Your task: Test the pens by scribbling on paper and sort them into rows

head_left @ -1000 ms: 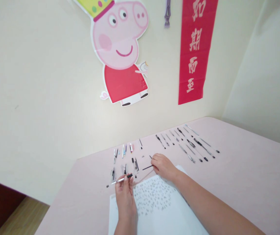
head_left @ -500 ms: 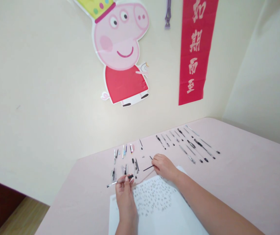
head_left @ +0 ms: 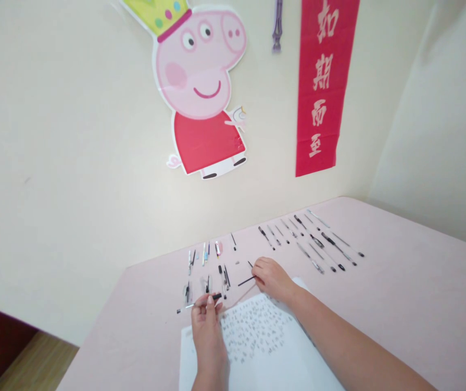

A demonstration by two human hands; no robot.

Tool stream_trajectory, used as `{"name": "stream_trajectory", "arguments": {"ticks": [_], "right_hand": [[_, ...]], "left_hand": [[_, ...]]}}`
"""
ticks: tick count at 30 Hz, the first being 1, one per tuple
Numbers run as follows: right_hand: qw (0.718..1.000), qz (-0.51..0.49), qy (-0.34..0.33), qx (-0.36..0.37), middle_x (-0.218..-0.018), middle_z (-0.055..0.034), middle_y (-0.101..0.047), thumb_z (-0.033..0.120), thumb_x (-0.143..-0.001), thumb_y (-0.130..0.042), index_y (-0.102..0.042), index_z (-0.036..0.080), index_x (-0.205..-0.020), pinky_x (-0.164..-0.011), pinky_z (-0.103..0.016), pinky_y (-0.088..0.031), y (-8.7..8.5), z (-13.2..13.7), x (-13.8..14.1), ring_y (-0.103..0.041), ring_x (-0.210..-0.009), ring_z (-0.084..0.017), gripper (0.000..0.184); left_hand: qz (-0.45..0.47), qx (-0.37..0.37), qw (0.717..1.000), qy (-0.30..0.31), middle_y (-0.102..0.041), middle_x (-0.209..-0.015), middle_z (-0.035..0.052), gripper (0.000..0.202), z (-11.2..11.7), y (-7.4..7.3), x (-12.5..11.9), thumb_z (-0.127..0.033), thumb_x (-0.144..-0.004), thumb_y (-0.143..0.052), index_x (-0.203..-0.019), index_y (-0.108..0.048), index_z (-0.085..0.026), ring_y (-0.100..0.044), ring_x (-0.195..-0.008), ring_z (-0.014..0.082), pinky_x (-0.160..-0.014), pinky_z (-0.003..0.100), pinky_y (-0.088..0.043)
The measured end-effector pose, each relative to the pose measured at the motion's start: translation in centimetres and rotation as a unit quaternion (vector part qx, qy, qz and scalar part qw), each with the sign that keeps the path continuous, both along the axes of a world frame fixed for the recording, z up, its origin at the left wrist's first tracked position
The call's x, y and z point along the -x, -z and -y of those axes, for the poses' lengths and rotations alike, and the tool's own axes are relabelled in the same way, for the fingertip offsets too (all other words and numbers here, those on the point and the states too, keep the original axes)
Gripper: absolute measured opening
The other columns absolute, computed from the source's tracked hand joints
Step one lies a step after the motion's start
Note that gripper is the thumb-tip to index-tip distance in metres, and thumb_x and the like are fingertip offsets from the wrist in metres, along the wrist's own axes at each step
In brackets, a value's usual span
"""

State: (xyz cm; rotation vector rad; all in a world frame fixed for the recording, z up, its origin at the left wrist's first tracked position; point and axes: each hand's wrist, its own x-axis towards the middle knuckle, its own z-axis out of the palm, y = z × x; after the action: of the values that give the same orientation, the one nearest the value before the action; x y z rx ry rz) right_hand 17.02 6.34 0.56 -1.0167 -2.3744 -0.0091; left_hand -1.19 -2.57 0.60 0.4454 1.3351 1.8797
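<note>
A pen (head_left: 194, 305) with a clear barrel and a black cap end lies across the fingers of my left hand (head_left: 209, 320), pinched by the thumb above the paper's upper left edge. My right hand (head_left: 271, 276) rests low over the table at the paper's top edge, fingers closed on a thin black stick (head_left: 246, 281) that juts out to the left; its other end is hidden. A second dark tip (head_left: 251, 264) shows just beyond those fingers. Below both hands lies a white sheet of paper (head_left: 274, 374) with many small handwritten marks.
Several pens (head_left: 316, 252) and refills lie in rows at the right rear of the pink table (head_left: 400, 304). More pens and pen parts (head_left: 204, 254) lie in small groups at the left rear. Behind stands a wall with a cartoon pig cutout (head_left: 208, 141) and a red banner (head_left: 318, 108).
The view has shifted very slightly. Both hands keep the same hold and nearly the same place.
</note>
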Motion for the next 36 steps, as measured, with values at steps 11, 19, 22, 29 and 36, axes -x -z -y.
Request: {"name": "stream_trajectory", "arguments": {"ticks": [11, 19, 22, 29, 36], "right_hand": [[1.000, 0.021, -0.016, -0.005, -0.077, -0.0061, -0.059, 0.008, -0.078, -0.053, -0.060, 0.017, -0.074, -0.074, -0.031, -0.039, -0.07, 0.37, 0.47, -0.050, -0.080, -0.020, 0.011], [0.999, 0.036, -0.025, -0.005, -0.076, -0.0055, -0.058, 0.008, -0.077, -0.054, -0.060, 0.017, -0.073, -0.075, -0.031, -0.039, 0.29, 0.20, 0.55, -0.050, -0.080, -0.020, 0.011], [0.999, 0.037, -0.031, 0.000, -0.077, -0.0057, -0.059, 0.009, -0.078, -0.054, -0.060, 0.017, -0.073, -0.076, -0.031, -0.039, 0.25, 0.28, 0.61, -0.050, -0.081, -0.019, 0.011], [0.999, 0.036, -0.035, 0.007, -0.077, -0.0059, -0.059, 0.009, -0.078, -0.054, -0.061, 0.017, -0.074, -0.076, -0.031, -0.039, 0.19, 0.41, 0.63, -0.050, -0.081, -0.020, 0.011], [0.999, 0.032, -0.039, 0.007, -0.076, -0.0056, -0.059, 0.010, -0.078, -0.054, -0.061, 0.017, -0.074, -0.077, -0.031, -0.039, 0.13, 0.47, 0.60, -0.050, -0.080, -0.019, 0.011]], "left_hand": [[0.068, -0.018, 0.997, -0.016, -0.062, -0.078, -0.0004, 0.004, 0.03, -0.28, 0.22, -0.017, -0.082, -0.060, -0.081, -0.056, -0.018, -0.063, -0.074, 0.0080, -0.070, 0.019, -0.051], [0.079, -0.016, 0.996, -0.028, -0.063, -0.076, -0.0001, 0.007, -0.05, -0.25, 0.34, -0.013, -0.084, -0.057, -0.078, -0.056, -0.016, -0.063, -0.071, 0.0064, -0.070, 0.017, -0.052], [0.082, -0.017, 0.996, -0.028, -0.063, -0.076, 0.0004, 0.007, -0.11, -0.04, 0.52, -0.013, -0.084, -0.056, -0.077, -0.056, -0.016, -0.063, -0.070, 0.0066, -0.070, 0.018, -0.052], [0.086, -0.010, 0.996, -0.029, -0.063, -0.077, 0.0009, 0.007, -0.19, 0.03, 0.59, -0.013, -0.084, -0.056, -0.078, -0.055, -0.016, -0.063, -0.071, 0.0070, -0.069, 0.018, -0.052], [0.083, 0.012, 0.996, -0.025, -0.063, -0.076, 0.0005, 0.006, -0.07, 0.02, 0.58, -0.018, -0.084, -0.058, -0.078, -0.055, -0.017, -0.063, -0.070, 0.0081, -0.066, 0.019, -0.051]]}}
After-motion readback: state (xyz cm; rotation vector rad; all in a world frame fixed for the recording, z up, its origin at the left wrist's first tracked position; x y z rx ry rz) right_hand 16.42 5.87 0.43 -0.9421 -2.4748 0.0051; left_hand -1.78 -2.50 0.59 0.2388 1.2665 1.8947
